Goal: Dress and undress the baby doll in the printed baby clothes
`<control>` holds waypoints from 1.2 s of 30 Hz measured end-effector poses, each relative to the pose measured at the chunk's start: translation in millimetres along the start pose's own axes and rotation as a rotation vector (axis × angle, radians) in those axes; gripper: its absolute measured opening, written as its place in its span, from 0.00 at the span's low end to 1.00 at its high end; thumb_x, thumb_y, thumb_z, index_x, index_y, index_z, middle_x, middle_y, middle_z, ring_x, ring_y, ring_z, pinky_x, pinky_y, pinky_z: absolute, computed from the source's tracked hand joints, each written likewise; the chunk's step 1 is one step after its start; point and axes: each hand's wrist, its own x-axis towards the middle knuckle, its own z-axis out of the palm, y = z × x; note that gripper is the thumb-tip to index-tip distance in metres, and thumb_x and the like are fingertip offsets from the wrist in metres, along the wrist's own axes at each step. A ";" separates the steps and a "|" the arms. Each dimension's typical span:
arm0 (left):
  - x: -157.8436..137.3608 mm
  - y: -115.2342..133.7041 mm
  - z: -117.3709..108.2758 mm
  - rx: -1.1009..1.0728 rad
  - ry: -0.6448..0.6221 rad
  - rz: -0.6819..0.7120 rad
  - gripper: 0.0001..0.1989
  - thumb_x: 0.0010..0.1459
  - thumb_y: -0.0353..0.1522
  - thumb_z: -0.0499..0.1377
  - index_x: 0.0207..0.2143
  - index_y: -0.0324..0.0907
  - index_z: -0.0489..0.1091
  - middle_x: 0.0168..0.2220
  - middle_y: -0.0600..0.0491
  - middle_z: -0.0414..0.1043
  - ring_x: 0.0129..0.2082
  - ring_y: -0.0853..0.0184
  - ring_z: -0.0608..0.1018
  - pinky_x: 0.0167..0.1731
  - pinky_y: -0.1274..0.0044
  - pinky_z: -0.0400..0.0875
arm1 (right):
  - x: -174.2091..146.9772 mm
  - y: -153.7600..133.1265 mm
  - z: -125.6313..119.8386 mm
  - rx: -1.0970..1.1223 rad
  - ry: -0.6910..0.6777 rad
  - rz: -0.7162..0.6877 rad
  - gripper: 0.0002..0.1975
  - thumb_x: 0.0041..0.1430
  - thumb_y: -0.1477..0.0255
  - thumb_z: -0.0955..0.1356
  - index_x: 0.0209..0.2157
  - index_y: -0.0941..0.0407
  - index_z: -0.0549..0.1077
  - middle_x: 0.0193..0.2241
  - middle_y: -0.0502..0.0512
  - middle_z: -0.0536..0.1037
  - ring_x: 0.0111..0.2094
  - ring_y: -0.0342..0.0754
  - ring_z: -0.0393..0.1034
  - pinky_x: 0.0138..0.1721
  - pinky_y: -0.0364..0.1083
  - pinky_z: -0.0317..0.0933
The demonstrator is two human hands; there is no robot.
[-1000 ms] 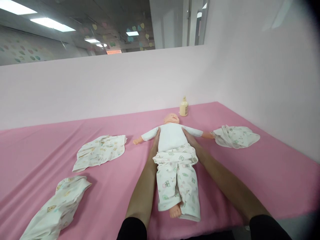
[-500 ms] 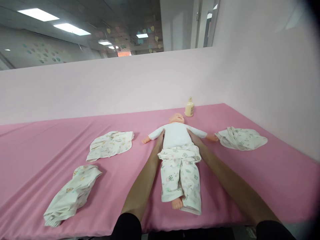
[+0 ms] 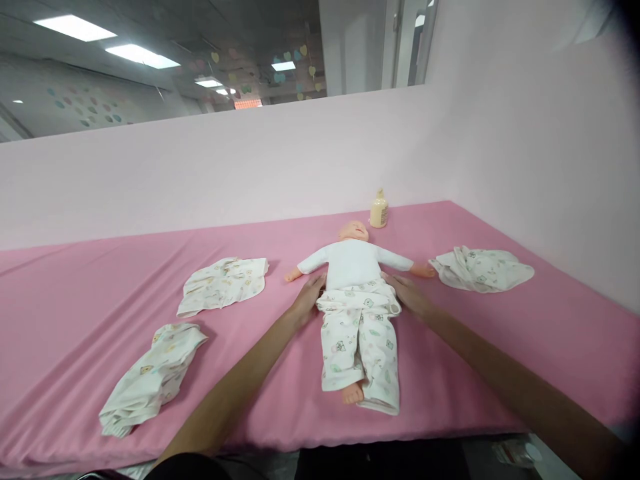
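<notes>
A baby doll (image 3: 354, 232) lies on its back with arms spread, in a white long-sleeved top (image 3: 352, 263) and patterned white trousers (image 3: 360, 333). The trousers' waist is bunched at its middle, and one bare foot (image 3: 353, 393) shows below a leg. My left hand (image 3: 308, 297) rests along the doll's side by the waist, fingers stretched out. On the opposite side my right hand (image 3: 406, 293) lies likewise, fingers extended toward the top's lower edge. Both sets of fingertips are partly hidden against the doll; neither hand visibly grips cloth.
Two folded patterned garments lie to the left, one farther back (image 3: 225, 285) and one nearer (image 3: 153, 380). Another crumpled garment (image 3: 483, 269) is by the doll's hand on the right. A pump bottle (image 3: 379, 211) stands behind the head, near the wall (image 3: 200, 173). A pink sheet (image 3: 280, 413) covers the table.
Both my hands have slid down from the doll's chest sides to its waist, and my forearms have spread wider apart. The doll and its clothes look unchanged.
</notes>
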 end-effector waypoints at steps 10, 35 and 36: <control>-69.4 -1.5 -26.4 0.347 -0.189 0.128 0.21 0.61 0.40 0.59 0.55 0.48 0.61 0.42 0.53 0.69 0.44 0.65 0.72 0.49 0.72 0.65 | -30.9 14.4 -21.8 -0.116 -0.277 -0.244 0.32 0.54 0.69 0.73 0.60 0.48 0.65 0.56 0.57 0.73 0.55 0.60 0.69 0.55 0.60 0.65; -98.1 -15.7 -14.5 0.607 -0.103 0.042 0.09 0.60 0.33 0.55 0.42 0.45 0.59 0.38 0.56 0.69 0.38 0.68 0.70 0.37 0.78 0.64 | -64.5 -6.7 -17.8 -0.272 -0.329 -0.068 0.16 0.66 0.62 0.63 0.52 0.53 0.70 0.48 0.56 0.78 0.46 0.54 0.73 0.44 0.52 0.70; -99.6 -15.6 -16.0 0.629 -0.114 0.050 0.08 0.60 0.33 0.55 0.41 0.44 0.59 0.39 0.56 0.69 0.38 0.68 0.70 0.37 0.78 0.64 | -71.8 -7.7 -19.9 -0.297 -0.315 -0.062 0.16 0.68 0.61 0.62 0.51 0.53 0.70 0.47 0.55 0.78 0.45 0.53 0.73 0.45 0.53 0.69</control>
